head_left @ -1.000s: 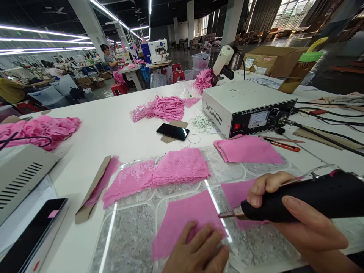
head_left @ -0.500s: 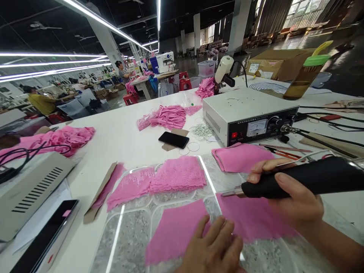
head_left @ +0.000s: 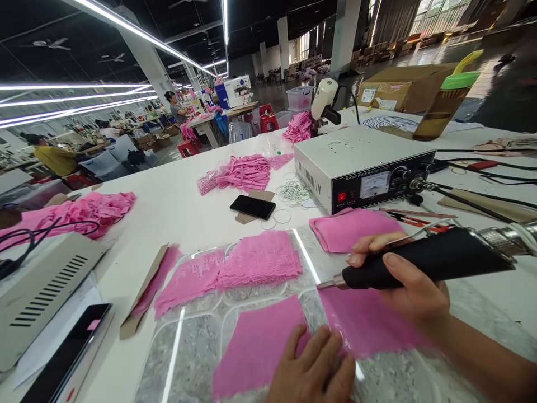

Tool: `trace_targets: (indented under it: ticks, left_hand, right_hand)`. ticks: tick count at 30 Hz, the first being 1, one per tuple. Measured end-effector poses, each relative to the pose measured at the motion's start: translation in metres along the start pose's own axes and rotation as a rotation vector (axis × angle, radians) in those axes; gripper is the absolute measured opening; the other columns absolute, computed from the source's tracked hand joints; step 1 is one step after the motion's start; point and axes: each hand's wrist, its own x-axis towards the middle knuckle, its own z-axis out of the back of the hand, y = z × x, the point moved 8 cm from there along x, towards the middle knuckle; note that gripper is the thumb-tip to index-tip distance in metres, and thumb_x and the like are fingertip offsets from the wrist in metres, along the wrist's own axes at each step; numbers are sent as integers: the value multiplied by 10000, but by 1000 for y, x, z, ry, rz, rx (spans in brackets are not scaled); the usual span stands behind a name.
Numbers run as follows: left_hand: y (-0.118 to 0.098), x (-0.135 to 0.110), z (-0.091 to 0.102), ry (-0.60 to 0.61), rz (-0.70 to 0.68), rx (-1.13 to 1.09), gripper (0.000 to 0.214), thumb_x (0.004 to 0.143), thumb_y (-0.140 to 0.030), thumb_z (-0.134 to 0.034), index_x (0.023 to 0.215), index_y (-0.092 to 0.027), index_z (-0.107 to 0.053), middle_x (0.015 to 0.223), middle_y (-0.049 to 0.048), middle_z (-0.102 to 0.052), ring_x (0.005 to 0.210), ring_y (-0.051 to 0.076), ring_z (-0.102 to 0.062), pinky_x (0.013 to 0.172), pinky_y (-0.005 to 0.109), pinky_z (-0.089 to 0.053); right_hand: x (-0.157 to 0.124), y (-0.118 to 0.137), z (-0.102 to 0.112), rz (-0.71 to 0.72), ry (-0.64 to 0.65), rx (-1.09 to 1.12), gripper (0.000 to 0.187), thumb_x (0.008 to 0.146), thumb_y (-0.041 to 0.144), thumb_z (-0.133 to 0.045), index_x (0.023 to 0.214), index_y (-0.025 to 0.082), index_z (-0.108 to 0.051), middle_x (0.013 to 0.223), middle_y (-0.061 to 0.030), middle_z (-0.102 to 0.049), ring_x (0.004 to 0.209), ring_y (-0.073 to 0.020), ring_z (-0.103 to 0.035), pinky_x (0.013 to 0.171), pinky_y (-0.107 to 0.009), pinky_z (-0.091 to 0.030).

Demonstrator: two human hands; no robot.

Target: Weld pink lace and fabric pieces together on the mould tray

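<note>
My right hand (head_left: 419,288) is wrapped round the black grip of an ultrasonic hand tool (head_left: 444,254). Its narrow metal tip points left, at the upper left corner of a pink fabric piece (head_left: 369,322); whether it touches cannot be made out. My left hand (head_left: 312,369) lies flat with its fingers apart, over the gap between that piece and a second pink fabric piece (head_left: 260,347). Both pieces lie on a grey marbled mat (head_left: 188,358) under a clear sheet. Behind them rests a stack of pink lace pieces (head_left: 260,260). Folded pink fabric (head_left: 352,229) sits beyond the tool.
A generator box (head_left: 364,162) with a dial stands behind, cables at its right. A black phone (head_left: 252,207), pink straps (head_left: 245,172) and pale rings (head_left: 293,193) lie left of it. A drink bottle (head_left: 440,112) is far right. Another grey box (head_left: 50,291) is left.
The right hand and tool have shifted a little left, bringing the metal tip to the fabric's corner. The left hand stays in nearly the same place. The whole view has moved slightly.
</note>
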Motion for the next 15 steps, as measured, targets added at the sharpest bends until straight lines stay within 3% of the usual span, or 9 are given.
trace_targets:
  ticks: [8, 12, 15]
  left_hand:
    - [0, -2, -1, 60, -27, -18, 426, 1029, -384, -349, 923, -176, -706, 977, 53, -730, 1037, 171, -662, 1175, 388, -212]
    - [-1, -1, -2, 171, -107, 8, 472, 1041, -405, -295, 985, -180, -706, 1019, 51, -728, 1042, 174, -665, 1180, 403, -196]
    - [1, 0, 2, 157, -100, 16, 488, 1044, -407, -282, 978, -183, -710, 1005, 48, -733, 1034, 171, -666, 1180, 402, -198]
  right_hand:
    - [1, 1, -3, 7, 26, -16, 71, 820, 320, -662, 833, 251, -673, 779, -24, -645, 657, -185, -629, 691, -377, -586]
    - [2, 0, 0, 28, 9, -24, 90, 813, 332, -682, 815, 244, -667, 763, -14, -655, 644, -166, -629, 681, -326, -585]
    - [1, 0, 5, 13, -6, 1, 85, 803, 322, -673, 820, 239, -667, 777, -15, -653, 648, -164, -628, 657, -314, -590]
